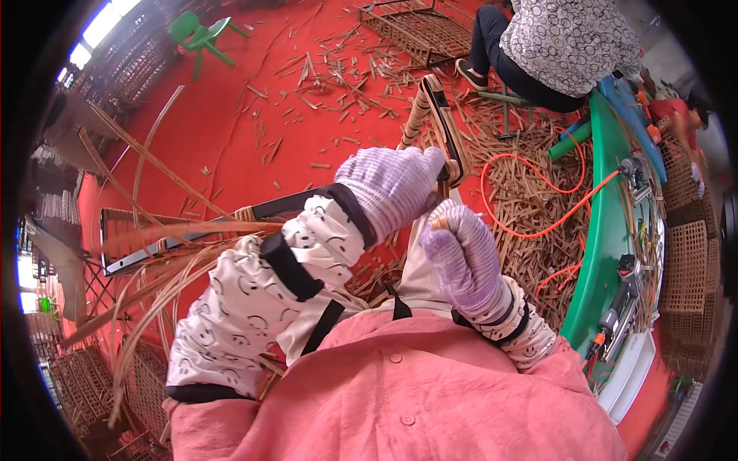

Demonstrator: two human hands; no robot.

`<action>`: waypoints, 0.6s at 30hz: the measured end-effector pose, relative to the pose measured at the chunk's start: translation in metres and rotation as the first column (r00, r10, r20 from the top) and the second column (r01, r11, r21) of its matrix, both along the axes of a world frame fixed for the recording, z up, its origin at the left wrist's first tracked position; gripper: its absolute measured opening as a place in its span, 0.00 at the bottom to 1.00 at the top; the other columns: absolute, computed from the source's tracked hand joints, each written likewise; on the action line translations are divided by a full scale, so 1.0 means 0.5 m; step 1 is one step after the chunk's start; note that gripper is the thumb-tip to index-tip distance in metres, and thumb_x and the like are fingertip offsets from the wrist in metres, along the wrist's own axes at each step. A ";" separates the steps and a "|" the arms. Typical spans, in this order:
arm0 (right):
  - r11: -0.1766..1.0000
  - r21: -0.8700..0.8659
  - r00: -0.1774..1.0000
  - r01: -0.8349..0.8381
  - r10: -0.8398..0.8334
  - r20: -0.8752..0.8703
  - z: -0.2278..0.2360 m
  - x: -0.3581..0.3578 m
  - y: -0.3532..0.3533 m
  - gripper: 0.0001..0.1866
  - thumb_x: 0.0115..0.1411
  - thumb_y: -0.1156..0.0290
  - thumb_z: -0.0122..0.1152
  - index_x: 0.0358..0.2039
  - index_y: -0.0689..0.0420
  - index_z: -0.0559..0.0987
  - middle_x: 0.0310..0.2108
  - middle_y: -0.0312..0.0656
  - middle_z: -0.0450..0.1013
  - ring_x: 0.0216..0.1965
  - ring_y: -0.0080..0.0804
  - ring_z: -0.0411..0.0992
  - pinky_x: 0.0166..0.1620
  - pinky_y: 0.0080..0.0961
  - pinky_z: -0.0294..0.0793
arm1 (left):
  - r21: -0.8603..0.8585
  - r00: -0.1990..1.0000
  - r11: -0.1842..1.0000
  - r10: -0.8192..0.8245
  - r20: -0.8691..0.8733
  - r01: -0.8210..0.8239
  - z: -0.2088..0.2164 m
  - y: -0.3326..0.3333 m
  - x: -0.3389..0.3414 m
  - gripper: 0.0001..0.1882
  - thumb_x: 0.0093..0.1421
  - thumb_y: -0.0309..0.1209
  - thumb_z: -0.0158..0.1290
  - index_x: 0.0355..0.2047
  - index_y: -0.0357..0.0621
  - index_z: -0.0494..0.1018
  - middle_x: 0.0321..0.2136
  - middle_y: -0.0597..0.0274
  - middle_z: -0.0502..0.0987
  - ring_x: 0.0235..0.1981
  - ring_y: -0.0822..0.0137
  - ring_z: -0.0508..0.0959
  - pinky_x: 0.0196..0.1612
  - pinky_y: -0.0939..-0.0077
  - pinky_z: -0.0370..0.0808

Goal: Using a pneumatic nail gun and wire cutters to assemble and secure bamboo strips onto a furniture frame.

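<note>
My left hand (390, 184), in a lavender knit glove, is closed over a dark metal frame (284, 206) where the bar meets an upright end loop. Tan cane strip is wound around part of that loop (415, 115) and in spots along the bar. Beside it, nearer my body, my right hand (465, 257) in a matching glove is closed, with a small tan end of a cane strip (440, 223) showing between thumb and fingers. Long loose cane strips (181, 265) fan out to the left past my left forearm. My fingers hide the point where strip and frame meet.
Cane offcuts (530, 211) heap on the red floor (254, 154) to the right. An orange hose (492, 219) loops over them to a green table (596, 253) bearing air tools (619, 303). A seated person (569, 54) works ahead. A green chair (204, 38) stands far left.
</note>
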State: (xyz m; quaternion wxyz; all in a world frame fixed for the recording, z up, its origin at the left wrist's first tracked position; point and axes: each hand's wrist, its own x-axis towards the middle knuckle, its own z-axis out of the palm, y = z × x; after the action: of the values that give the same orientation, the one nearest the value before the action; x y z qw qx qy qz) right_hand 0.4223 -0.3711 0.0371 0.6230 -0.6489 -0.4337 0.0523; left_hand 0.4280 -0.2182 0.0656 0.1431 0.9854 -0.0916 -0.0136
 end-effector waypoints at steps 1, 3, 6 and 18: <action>1.000 -0.003 1.000 0.001 -0.001 0.008 0.008 -0.005 0.000 0.08 0.60 0.70 0.50 0.26 0.59 0.69 0.18 0.39 0.64 0.20 0.30 0.62 0.26 0.25 0.63 | 0.033 0.997 0.998 0.062 -0.033 -0.061 0.005 -0.005 0.001 0.16 0.52 0.41 0.50 0.38 0.46 0.68 0.27 0.52 0.76 0.27 0.51 0.77 0.28 0.59 0.73; 0.982 -0.073 0.984 0.173 -0.176 -0.037 0.021 -0.018 -0.004 0.09 0.60 0.68 0.51 0.26 0.59 0.69 0.18 0.37 0.64 0.19 0.28 0.61 0.26 0.23 0.63 | 0.005 0.995 0.995 0.098 0.011 -0.098 0.000 -0.014 -0.002 0.15 0.53 0.43 0.49 0.33 0.45 0.69 0.26 0.52 0.76 0.27 0.51 0.77 0.28 0.59 0.73; 0.984 -0.090 0.981 0.157 -0.165 -0.097 0.038 -0.031 -0.013 0.11 0.61 0.66 0.49 0.26 0.59 0.69 0.19 0.33 0.62 0.19 0.18 0.58 0.24 0.17 0.60 | -0.008 0.987 0.994 0.112 0.112 -0.112 -0.009 -0.018 -0.011 0.16 0.55 0.44 0.47 0.31 0.44 0.71 0.24 0.52 0.76 0.27 0.53 0.77 0.28 0.59 0.73; 0.993 0.009 0.790 -0.119 0.100 -0.604 0.115 0.183 0.079 0.16 0.60 0.57 0.51 0.24 0.57 0.68 0.18 0.35 0.63 0.20 0.24 0.64 0.23 0.21 0.66 | -0.270 0.916 0.963 0.111 0.385 -0.003 -0.038 -0.003 -0.044 0.18 0.52 0.40 0.52 0.42 0.48 0.67 0.26 0.56 0.74 0.22 0.54 0.76 0.24 0.62 0.73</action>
State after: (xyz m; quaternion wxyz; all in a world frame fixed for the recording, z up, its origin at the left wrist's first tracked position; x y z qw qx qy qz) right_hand 0.5137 -0.3317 0.0946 0.7148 -0.5813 -0.2487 0.2987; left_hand 0.4060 -0.2198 0.0466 0.2515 0.9420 -0.0906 0.2029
